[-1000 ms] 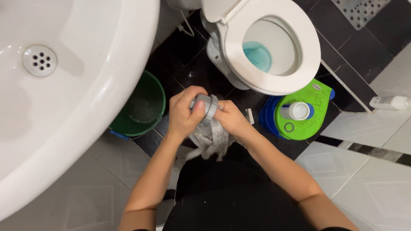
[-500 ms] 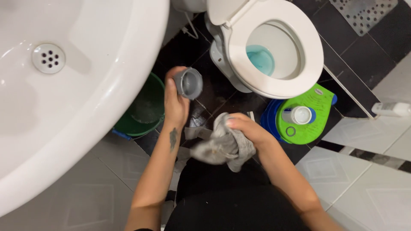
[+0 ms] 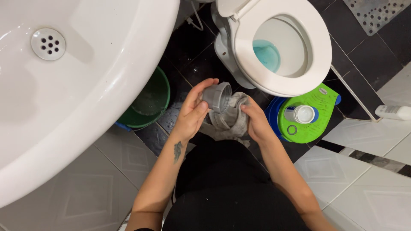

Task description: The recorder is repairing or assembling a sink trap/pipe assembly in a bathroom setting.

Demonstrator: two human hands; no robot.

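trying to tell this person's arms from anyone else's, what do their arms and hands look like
Both arms are bare to above the elbow: no sleeves, gloves, watch or rings show. The left hand sits below a small dark tattoo on the inner forearm. The right hand and its forearm carry no markings.

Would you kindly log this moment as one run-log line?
left hand: holds grey threaded plastic cup | right hand: grips crumpled grey cloth against cup | below: green bucket
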